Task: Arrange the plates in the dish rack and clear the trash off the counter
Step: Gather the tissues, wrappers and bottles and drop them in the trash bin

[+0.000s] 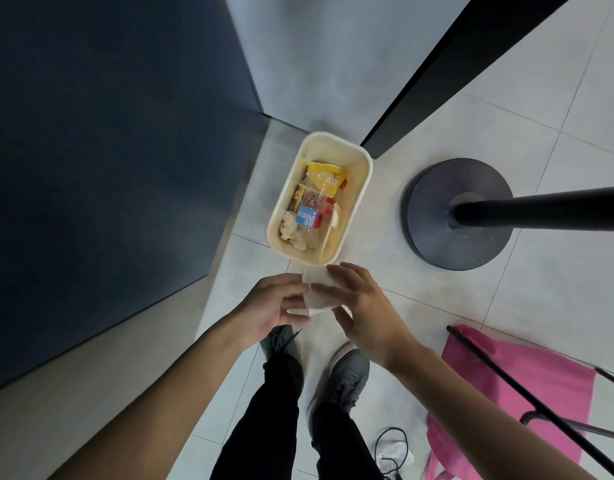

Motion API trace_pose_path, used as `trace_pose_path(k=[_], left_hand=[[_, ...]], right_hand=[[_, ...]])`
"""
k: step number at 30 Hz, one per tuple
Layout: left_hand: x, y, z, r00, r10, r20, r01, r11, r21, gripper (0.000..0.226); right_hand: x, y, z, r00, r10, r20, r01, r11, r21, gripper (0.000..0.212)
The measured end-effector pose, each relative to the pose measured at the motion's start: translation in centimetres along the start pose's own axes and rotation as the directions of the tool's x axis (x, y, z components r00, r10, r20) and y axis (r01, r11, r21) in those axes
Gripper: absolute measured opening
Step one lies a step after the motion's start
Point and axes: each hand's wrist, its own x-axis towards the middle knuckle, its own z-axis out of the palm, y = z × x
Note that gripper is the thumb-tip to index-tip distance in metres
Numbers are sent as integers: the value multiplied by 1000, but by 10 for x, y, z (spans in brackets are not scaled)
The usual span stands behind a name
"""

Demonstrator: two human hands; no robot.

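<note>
A cream waste bin (pixel 362 174) stands on the tiled floor below me, holding a crushed plastic bottle (pixel 310 211), a yellow wrapper (pixel 324 174) and crumpled tissues. Just short of the bin's near rim, both hands hold one white piece of paper trash (pixel 320 295). My left hand (pixel 276 303) pinches its left edge with curled fingers. My right hand (pixel 364 306) covers its right side, fingers over the top and thumb beneath. No plates or dish rack are in view.
A dark blue cabinet side (pixel 108 168) fills the left. A round black stand base (pixel 459 214) with its pole sits right of the bin. A pink bag (pixel 527 382) and a black cable (pixel 392 452) lie at lower right. My feet stand below the hands.
</note>
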Motion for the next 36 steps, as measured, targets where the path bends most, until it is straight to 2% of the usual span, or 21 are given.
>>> trace_pose_path(k=[2, 4, 6, 8, 9, 10, 11, 15, 17, 19, 21, 22, 24, 27, 31, 36], left_hand=[[0, -1, -1, 999, 21, -37, -21, 1000, -1, 24], [0, -1, -2, 996, 46, -72, -44, 999, 24, 23], [2, 1, -4, 989, 85, -121, -79, 996, 52, 23], [4, 3, -5, 982, 129, -141, -119, 990, 77, 24], [5, 4, -5, 981, 144, -133, -133, 987, 93, 26], [7, 6, -4, 980, 154, -123, -140, 983, 115, 27], [9, 9, -4, 980, 163, -116, -145, 979, 146, 28], [17, 20, -10, 975, 198, -105, -175, 965, 194, 29], [24, 24, -12, 959, 241, -148, -208, 956, 208, 25], [34, 22, -16, 888, 366, -279, -290, 916, 277, 19], [45, 20, -20, 757, 518, -398, -378, 844, 379, 22], [50, 19, -23, 708, 568, -420, -394, 811, 433, 26], [59, 18, -27, 668, 620, -412, -387, 762, 520, 38], [71, 17, -33, 689, 606, -398, -326, 749, 577, 50], [87, 11, -35, 669, 627, -400, -280, 710, 646, 52], [101, 6, -32, 708, 529, -469, -290, 822, 490, 49]], right_hand=[[-3, -3, 0, 998, 54, 18, -55, 996, 74, 57], [-7, -5, -3, 972, 234, -18, -220, 936, 274, 66], [-9, -6, -6, 882, 472, -17, -386, 742, 547, 66], [-6, -4, -8, 755, 649, 94, -472, 438, 765, 57], [-4, -2, -10, 710, 686, 159, -492, 323, 808, 52], [-1, 0, -11, 691, 694, 204, -508, 265, 820, 49], [3, 2, -13, 691, 686, 229, -517, 248, 819, 46], [25, 5, -21, 717, 645, 264, -546, 285, 788, 37], [39, 9, -24, 725, 627, 284, -568, 312, 762, 39], [53, 16, -26, 736, 620, 273, -582, 374, 722, 42], [70, 23, -28, 749, 619, 236, -585, 451, 674, 42], [78, 27, -28, 753, 623, 213, -585, 485, 650, 41], [94, 35, -28, 757, 631, 166, -579, 532, 618, 40], [119, 36, -22, 770, 629, 108, -562, 587, 583, 40], [145, 34, -10, 792, 607, 65, -553, 668, 498, 42], [173, 34, 12, 823, 568, 34, -526, 738, 423, 40]])
